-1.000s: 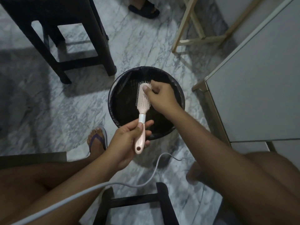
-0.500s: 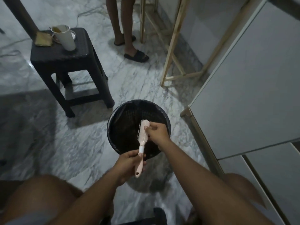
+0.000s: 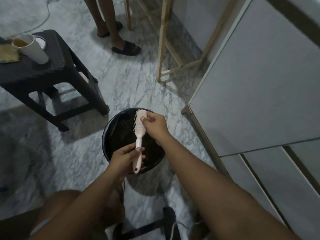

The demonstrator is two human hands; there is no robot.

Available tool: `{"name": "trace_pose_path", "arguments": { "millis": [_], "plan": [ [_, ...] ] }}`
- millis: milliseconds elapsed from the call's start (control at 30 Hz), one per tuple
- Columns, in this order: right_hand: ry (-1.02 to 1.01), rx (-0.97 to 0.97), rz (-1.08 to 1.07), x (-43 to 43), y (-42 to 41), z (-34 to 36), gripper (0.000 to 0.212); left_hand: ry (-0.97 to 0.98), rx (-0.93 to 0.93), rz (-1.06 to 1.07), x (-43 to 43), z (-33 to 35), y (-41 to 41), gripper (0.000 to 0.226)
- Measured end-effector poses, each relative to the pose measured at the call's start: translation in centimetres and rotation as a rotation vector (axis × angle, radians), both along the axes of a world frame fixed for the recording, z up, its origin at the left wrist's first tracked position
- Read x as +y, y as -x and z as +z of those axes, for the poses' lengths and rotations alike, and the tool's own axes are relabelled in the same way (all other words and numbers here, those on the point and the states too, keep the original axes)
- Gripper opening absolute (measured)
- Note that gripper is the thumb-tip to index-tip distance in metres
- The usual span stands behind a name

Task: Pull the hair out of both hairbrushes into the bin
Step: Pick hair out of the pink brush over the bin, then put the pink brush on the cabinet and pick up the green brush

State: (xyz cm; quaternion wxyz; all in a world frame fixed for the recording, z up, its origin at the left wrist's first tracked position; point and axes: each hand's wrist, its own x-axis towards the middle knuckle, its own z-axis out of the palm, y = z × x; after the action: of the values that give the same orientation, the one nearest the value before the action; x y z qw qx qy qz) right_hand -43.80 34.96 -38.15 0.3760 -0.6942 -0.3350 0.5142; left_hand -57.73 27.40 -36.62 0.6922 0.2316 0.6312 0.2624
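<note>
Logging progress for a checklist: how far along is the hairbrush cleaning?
Done: nothing I can confirm; the bin is dark inside and hides any hair. In hand: the left hand grips the pink hairbrush by its handle over the bin while the right hand pinches at its bristles. Left: finishing this brush, then the second, which is not in view.

No legible text, no brand or label on the hairbrush [image 3: 139,124] (plain pink), none on the white cup [image 3: 35,51].

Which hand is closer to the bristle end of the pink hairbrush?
Right. The right hand pinches at the head of the hairbrush, over the bin; the left hand grips the handle, at the opposite end.
</note>
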Motion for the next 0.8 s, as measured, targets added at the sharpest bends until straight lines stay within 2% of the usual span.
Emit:
{"name": "trace_pose_path", "arguments": {
  "millis": [133, 267, 467, 633, 800],
  "plan": [
    [-0.017, 0.052, -0.105, 0.3, -3.1, 8.8, 0.037, -0.039, -0.006, -0.118, 1.9, 9.1, -2.1, 0.029],
    [-0.066, 0.103, -0.293, -1.2, -9.0, 18.8, 0.049, -0.054, -0.045, -0.284, 2.5, 19.2, -7.0, 0.025],
    [-0.166, 0.019, -0.554, -7.7, -20.7, 32.0, 0.040, -0.122, -0.100, -0.597, 0.7, 31.3, -18.0, 0.028],
    [-0.224, -0.093, -0.825, -16.5, -30.6, 39.0, 0.050, -0.192, -0.184, -0.841, -4.0, 37.7, -28.7, 0.026],
    [-0.245, -0.140, -1.071, -27.0, -38.1, 41.5, 0.041, -0.179, -0.223, -1.065, -10.6, 40.0, -38.0, 0.028]
  ]
}}
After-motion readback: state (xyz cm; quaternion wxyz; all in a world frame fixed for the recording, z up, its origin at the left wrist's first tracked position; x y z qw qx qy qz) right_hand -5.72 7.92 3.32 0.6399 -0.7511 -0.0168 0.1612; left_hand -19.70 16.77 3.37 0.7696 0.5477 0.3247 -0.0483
